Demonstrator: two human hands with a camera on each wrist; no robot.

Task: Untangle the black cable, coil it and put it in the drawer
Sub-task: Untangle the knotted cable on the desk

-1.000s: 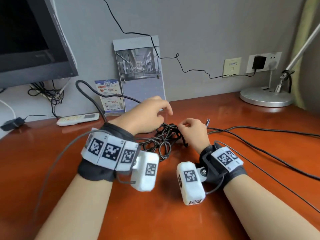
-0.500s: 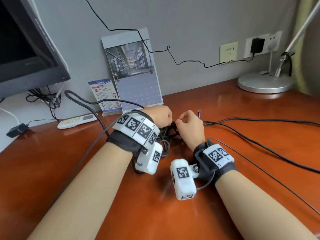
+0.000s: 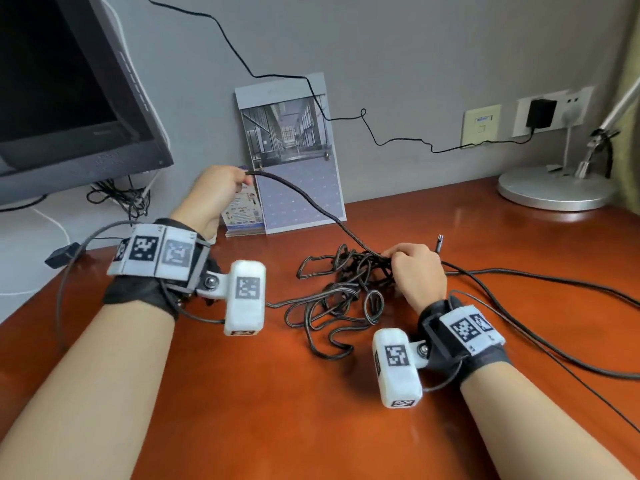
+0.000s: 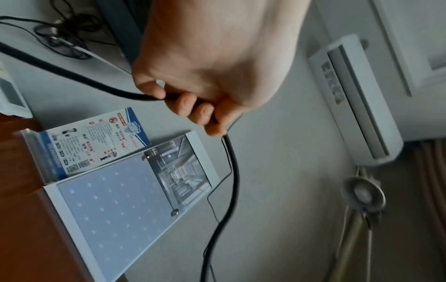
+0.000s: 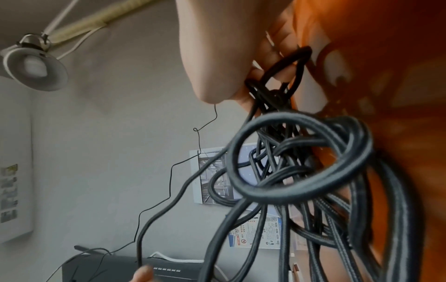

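Note:
A black braided cable (image 3: 341, 292) lies in a tangled heap on the red-brown desk (image 3: 311, 410). My left hand (image 3: 216, 188) is raised near the calendar and grips one strand (image 4: 101, 85), which runs taut down to the heap. The right hand (image 3: 414, 271) rests on the tangle's right side, fingers curled into the knotted loops (image 5: 284, 76). A metal plug end (image 3: 440, 242) sticks up just behind it. No drawer is in view.
A desk calendar (image 3: 294, 161) and a small leaflet stand (image 3: 242, 213) lean against the wall. A monitor (image 3: 62, 91) stands at left, a lamp base (image 3: 554, 190) at back right. Other thin cables (image 3: 519, 299) cross the desk at right.
My left hand has lifted away from the heap up and to the left, drawing a strand out taut. The tangle has spread looser on the desk. The right hand has stayed on the knot.

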